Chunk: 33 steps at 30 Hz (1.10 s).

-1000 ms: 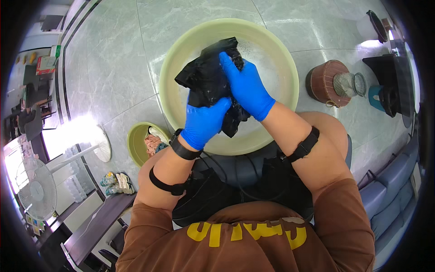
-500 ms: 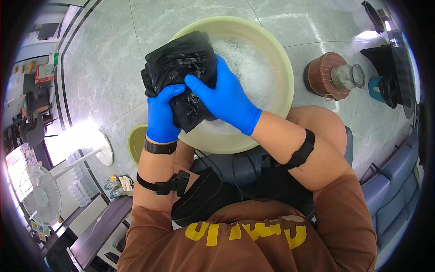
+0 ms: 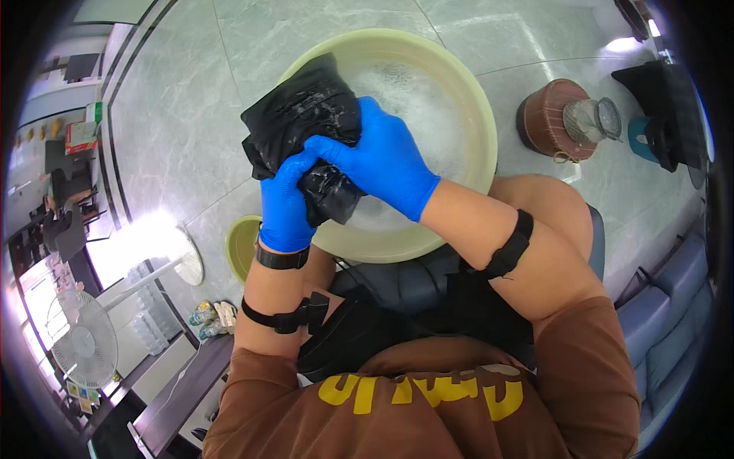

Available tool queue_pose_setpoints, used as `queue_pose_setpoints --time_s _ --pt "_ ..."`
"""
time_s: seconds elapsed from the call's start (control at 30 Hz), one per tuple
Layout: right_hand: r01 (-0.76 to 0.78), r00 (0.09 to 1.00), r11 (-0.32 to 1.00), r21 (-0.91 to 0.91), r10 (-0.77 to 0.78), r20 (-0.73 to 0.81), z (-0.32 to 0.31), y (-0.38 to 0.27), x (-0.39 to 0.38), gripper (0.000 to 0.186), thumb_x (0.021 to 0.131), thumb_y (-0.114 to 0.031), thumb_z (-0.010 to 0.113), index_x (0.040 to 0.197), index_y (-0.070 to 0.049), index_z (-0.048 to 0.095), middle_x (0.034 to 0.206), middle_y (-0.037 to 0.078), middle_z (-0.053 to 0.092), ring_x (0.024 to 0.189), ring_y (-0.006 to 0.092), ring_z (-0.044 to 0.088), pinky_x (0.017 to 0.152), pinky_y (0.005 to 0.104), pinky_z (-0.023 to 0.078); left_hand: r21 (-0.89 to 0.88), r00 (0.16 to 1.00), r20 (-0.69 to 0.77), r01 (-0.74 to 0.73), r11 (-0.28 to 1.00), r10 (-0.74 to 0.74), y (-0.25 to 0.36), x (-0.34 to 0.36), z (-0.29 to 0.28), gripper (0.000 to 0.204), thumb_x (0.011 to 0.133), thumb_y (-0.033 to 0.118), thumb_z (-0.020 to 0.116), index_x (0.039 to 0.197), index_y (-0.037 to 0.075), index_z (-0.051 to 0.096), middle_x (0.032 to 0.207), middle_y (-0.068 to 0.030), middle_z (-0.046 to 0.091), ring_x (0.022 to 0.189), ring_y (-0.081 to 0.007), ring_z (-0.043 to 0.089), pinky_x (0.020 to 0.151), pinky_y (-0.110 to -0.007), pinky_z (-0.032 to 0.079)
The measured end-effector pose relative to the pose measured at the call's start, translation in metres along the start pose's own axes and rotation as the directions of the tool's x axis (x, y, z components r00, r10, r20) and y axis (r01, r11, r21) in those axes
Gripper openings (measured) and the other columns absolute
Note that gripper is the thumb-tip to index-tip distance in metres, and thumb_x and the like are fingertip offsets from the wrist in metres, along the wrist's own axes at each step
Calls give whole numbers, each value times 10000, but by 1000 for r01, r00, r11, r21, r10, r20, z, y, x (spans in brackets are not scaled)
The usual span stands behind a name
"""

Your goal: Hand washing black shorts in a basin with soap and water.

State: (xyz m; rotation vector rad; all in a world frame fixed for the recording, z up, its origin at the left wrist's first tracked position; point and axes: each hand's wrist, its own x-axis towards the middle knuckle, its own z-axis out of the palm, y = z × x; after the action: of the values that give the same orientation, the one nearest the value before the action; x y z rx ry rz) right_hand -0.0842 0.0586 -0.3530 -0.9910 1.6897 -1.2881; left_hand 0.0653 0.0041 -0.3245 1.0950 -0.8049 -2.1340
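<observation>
A bunched black cloth (image 3: pixel 294 115), wet and streaked with suds, is held up over the left rim of a pale green basin (image 3: pixel 480 115). Soapy water (image 3: pixel 413 122) with white foam lies in the basin. Both hands wear blue rubber gloves. My left hand (image 3: pixel 287 203) is closed round the cloth's near left side. My right hand (image 3: pixel 382 153) grips it from the right, its thumb close to the left hand's thumb. The cloth hides most of the fingertips. Black straps with small boxes sit on both forearms.
A smaller green tub (image 3: pixel 243 249) stands on the tiled floor by my left forearm. Further left are a white standing fan (image 3: pixel 86 348) and a dark table (image 3: pixel 180 390). A brown drum-shaped container (image 3: pixel 554 122) stands right of the basin, with a grey-blue sofa (image 3: pixel 677 329) nearer me.
My hands have drawn closer together, and the left has shifted slightly right. The cloth's lower end is more bunched between them. The whole view has shifted a little.
</observation>
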Motion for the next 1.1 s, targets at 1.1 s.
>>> queue_pose_setpoints --time_s 1.1 --pt "-303 946 952 -45 306 103 -17 34 33 495 954 -433 598 939 49 707 844 242 710 849 397 693 790 437 530 897 897 440 -441 24 38 -7 -20 -21 680 778 196 861 1326 -31 529 1225 -232 614 1102 -376 609 969 -423 492"
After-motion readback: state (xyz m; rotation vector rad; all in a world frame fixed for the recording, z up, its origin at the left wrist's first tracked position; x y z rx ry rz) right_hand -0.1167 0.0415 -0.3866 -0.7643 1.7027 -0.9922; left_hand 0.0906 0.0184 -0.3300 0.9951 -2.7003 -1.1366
